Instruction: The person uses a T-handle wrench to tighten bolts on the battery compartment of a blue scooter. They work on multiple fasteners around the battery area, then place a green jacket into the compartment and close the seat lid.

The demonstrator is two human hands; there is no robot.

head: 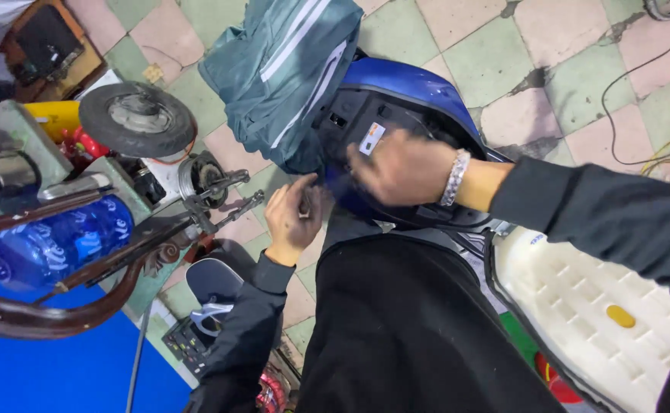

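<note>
Blue and glossy, one scooter body point(415, 92) with a black inner panel stands on the tiled floor point(549, 69), a teal jacket point(285, 69) draped over it. Two hands work there: left hand point(293, 218) pinches a small dark part; right hand point(400, 168), blurred, grip unclear. One white seat underside point(587, 306) lies raised nearby.

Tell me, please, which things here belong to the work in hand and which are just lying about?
In hand:
- left hand, curled around something small I cannot make out
- right hand on the blue scooter body
- raised white seat underside

Lying about:
- small wheel
- blue water bottle
- teal jacket
</note>
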